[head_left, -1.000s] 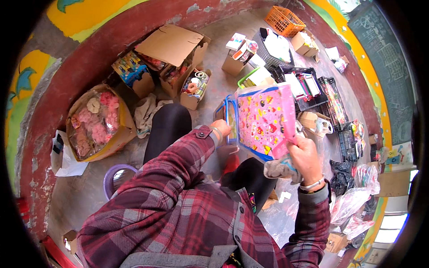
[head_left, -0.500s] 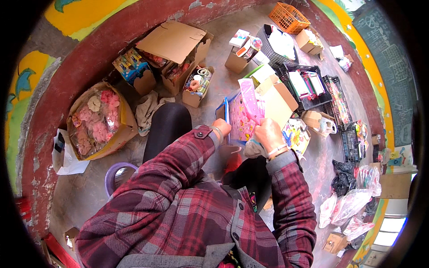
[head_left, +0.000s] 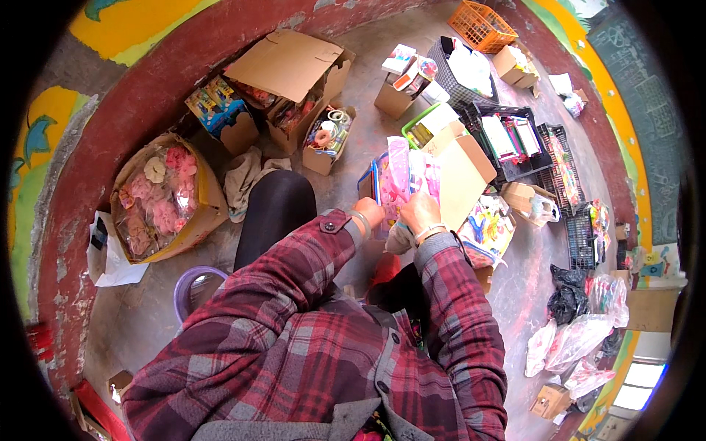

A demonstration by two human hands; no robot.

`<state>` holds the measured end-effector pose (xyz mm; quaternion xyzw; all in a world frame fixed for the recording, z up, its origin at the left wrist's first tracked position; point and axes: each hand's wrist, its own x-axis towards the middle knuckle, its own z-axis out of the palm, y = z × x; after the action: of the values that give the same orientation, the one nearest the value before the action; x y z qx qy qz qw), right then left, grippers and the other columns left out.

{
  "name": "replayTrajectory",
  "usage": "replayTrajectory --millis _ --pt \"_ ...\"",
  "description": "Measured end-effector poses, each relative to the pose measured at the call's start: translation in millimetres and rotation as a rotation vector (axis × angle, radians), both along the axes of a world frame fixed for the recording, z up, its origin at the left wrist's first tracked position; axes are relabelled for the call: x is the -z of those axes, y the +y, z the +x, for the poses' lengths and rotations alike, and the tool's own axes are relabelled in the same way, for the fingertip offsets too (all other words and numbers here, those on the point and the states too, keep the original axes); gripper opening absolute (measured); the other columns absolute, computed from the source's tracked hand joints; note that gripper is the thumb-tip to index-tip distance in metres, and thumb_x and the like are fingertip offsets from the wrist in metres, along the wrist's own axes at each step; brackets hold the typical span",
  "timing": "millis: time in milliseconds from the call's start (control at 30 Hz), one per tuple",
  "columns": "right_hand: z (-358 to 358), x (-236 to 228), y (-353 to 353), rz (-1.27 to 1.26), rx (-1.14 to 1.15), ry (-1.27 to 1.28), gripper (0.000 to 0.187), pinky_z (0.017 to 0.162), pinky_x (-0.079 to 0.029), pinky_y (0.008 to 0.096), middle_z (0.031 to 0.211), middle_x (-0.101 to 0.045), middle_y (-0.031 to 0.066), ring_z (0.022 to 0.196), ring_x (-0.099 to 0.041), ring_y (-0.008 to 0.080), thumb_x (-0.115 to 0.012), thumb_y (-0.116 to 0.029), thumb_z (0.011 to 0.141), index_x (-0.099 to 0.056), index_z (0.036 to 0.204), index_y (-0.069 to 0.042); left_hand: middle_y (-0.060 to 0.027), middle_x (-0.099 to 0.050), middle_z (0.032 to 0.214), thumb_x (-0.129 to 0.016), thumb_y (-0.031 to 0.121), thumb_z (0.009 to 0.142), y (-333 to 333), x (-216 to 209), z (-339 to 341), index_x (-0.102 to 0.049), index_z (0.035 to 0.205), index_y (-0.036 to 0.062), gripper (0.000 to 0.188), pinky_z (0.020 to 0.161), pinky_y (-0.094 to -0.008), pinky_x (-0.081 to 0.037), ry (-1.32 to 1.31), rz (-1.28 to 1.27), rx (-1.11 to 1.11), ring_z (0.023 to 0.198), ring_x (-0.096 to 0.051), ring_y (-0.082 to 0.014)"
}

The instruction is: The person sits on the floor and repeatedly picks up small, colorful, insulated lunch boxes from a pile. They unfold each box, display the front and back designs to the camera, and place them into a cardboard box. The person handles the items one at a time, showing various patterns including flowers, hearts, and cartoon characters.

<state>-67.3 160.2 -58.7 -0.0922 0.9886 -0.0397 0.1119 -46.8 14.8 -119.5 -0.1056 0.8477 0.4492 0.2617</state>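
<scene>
A pink printed plastic piece [head_left: 398, 165] stands up in front of me. My right hand [head_left: 421, 212] pinches its lower end, fingers closed. Below the same hand hangs a greyish cloth [head_left: 399, 239]; whether my fingers also hold it I cannot tell. My left hand [head_left: 370, 212] is closed at the near left side of a stack of colourful flat packs with a blue edge [head_left: 365, 185]. What its fingers grip is hidden. Just right of the stack, a cardboard flap [head_left: 461, 173] of an open box stands raised.
To the left are a box of pink flowers [head_left: 162, 202] and a purple ring-shaped rim [head_left: 193, 283]. Ahead stand an open carton [head_left: 283, 66] and a small box of trinkets [head_left: 327, 140]. Black crates [head_left: 515, 170] and plastic bags [head_left: 577, 338] lie to the right.
My right hand has moved left and a little nearer to my left hand, bringing the pink piece lower and leftward. More of the green-edged tray behind shows. My left hand has barely moved.
</scene>
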Motion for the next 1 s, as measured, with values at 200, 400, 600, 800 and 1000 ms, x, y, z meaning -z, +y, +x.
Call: replayTrajectory --millis 200,400,600,800,1000 --pt "6.1 -38.0 -10.3 -0.117 0.171 -0.038 0.021 0.075 -0.050 0.0462 0.083 -0.064 0.0266 0.084 -0.064 0.0387 -0.056 -0.016 0.074 -0.067 0.077 0.002 -0.0275 -0.063 0.090 -0.058 0.033 0.078 -0.2 -2.7 7.7 -0.067 0.085 -0.0020 0.037 0.078 -0.0447 -0.050 0.090 -0.009 -0.051 0.089 -0.062 -0.0394" --pt "14.2 -65.6 -7.0 -0.105 0.060 0.077 0.022 0.069 -0.050 0.0465 0.074 -0.062 0.0258 0.074 -0.063 0.0408 -0.061 -0.019 0.070 -0.066 0.072 0.002 -0.0273 -0.063 0.089 -0.058 0.036 0.079 3.2 21.5 0.7 -0.067 0.085 -0.0025 0.040 0.079 -0.0438 -0.049 0.028 0.068 -0.008 0.090 -0.062 -0.0394" --pt "12.2 -63.1 -42.3 -0.068 0.135 0.010 0.020 0.071 -0.051 0.0465 0.082 -0.064 0.0258 0.081 -0.063 0.0406 -0.062 -0.015 0.068 -0.067 0.077 0.002 -0.0270 -0.062 0.090 -0.057 0.039 0.080 16.4 34.6 0.3 -0.067 0.085 -0.0018 0.042 0.080 -0.0434 -0.048 0.141 0.017 -0.031 0.089 -0.061 -0.0408" --pt "-3.1 -47.2 -42.7 -0.075 0.145 -0.048 0.023 0.073 -0.051 0.0456 0.086 -0.063 0.0277 0.085 -0.062 0.0412 -0.062 -0.017 0.070 -0.067 0.080 0.003 -0.0267 -0.062 0.088 -0.056 0.036 0.081 13.5 18.6 4.3 -0.067 0.083 -0.0005 0.038 0.078 -0.0455 -0.048 0.260 -0.024 0.111 0.090 -0.060 -0.0415" --pt "-9.4 -27.1 -36.1 -0.073 0.176 -0.127 0.024 0.077 -0.050 0.0442 0.090 -0.064 0.0264 0.089 -0.062 0.0390 -0.060 -0.019 0.073 -0.067 0.083 0.002 -0.0271 -0.062 0.088 -0.053 0.030 0.080 13.1 10.5 9.6 -0.067 0.083 -0.0012 0.034 0.078 -0.0465 -0.048 0.181 0.036 -0.026 0.087 -0.060 -0.0425"
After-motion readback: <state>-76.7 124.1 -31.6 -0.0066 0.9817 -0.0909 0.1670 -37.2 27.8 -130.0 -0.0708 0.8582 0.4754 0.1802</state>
